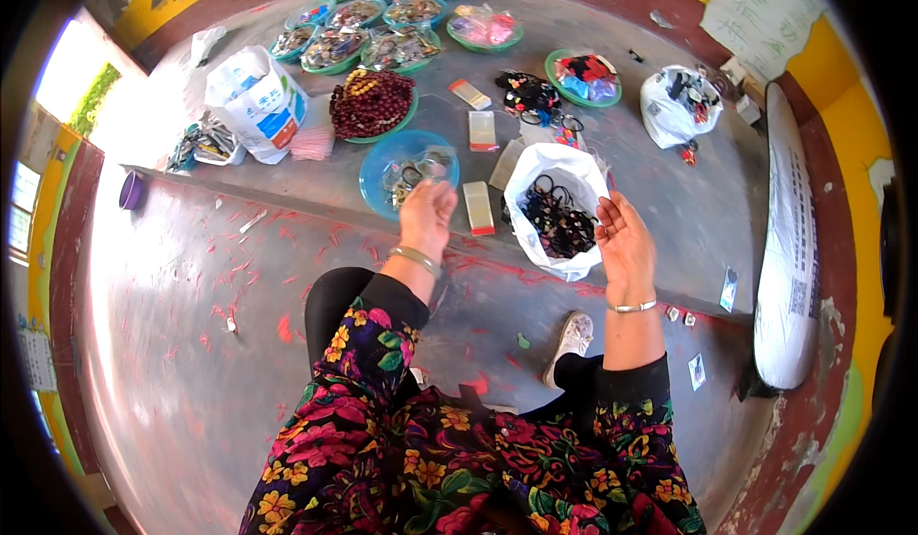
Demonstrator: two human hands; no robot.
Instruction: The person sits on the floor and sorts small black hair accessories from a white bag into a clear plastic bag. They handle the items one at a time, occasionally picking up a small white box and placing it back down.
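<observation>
My left hand (427, 218) is over the near rim of a translucent blue basin (371, 189), its fingers loosely bent and apart, with nothing visible in them. Small dark bands and bits lie in that basin. Beside the right rim of a white plastic bag (517, 189), my right hand (626, 246) is palm up and half open, holding nothing I can see. Whether its fingertips touch the bag is unclear. The bag stands with its mouth wide, full of black hair ties (555, 218). Between basin and bag lies a clear box with a red end (479, 208).
Behind are a basin of dark red beads (373, 105), several basins of packaged trinkets (402, 47), and a basin of red and blue pieces (585, 78). White bags stand left (256, 105) and right (669, 105). A raised platform edge (287, 205) crosses the floor; a long white sack (789, 248) leans right.
</observation>
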